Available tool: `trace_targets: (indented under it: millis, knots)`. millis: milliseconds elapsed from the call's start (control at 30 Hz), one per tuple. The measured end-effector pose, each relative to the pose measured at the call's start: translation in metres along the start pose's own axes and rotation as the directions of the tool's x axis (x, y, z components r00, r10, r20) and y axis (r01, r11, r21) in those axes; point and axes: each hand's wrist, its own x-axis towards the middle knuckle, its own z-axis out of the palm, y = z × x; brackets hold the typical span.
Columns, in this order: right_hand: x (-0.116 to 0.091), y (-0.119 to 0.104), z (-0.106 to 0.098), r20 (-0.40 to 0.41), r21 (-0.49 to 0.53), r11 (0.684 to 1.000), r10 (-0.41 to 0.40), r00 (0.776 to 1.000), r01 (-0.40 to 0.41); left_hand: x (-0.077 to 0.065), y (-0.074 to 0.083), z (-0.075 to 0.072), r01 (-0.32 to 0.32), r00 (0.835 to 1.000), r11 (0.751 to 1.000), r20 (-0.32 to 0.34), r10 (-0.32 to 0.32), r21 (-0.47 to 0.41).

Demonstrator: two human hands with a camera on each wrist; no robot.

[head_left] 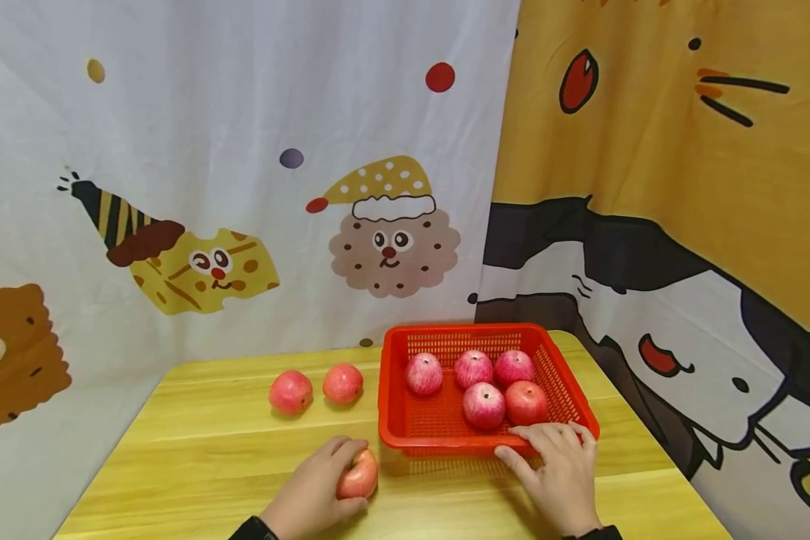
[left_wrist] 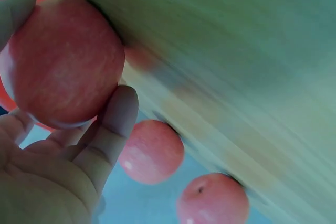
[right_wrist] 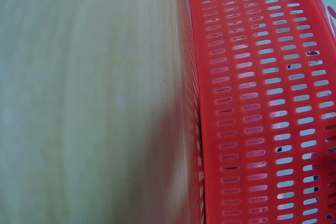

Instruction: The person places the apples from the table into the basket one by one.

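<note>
My left hand [head_left: 320,484] grips a red apple [head_left: 359,476] low over the table, left of the basket. In the left wrist view, thumb and fingers wrap round this apple [left_wrist: 68,61]. A red plastic basket [head_left: 439,442] stands on the table with several apples [head_left: 484,405] inside. At its front right, my right hand [head_left: 560,469] holds the rim, fingers over the top and thumb on the outer side. Only the slotted wall of the basket [right_wrist: 252,103] shows in the right wrist view; the hand is out of that picture.
Two more apples, one on the left [head_left: 291,392] and one on the right [head_left: 343,383], lie on the wooden table [head_left: 196,435] left of the basket. A printed curtain [head_left: 243,112] hangs behind the table and along its right side.
</note>
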Motion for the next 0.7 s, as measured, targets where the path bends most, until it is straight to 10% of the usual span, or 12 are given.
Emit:
trace_targets:
  millis: [200, 467, 700]
  knots:
    - [0.000, 0.002, 0.000, 0.002, -0.002, 1.000, 0.001, 1.000, -0.001, -0.002, -0.009, -0.017, 0.066, 0.989, 0.997, -0.127, -0.071, -0.039]
    - [0.003, 0.003, -0.002, 0.014, -0.008, 1.000, 0.007, 1.000, -0.007, 0.029, 0.015, -0.063, -0.052, 0.907, 0.999, -0.418, 0.043, -0.011]
    - [0.001, 0.001, 0.000, 0.018, -0.004, 1.000, 0.016, 1.000, -0.016, 0.081, 0.049, -0.053, -0.142, 0.946, 0.989, -0.302, 0.121, -0.050]
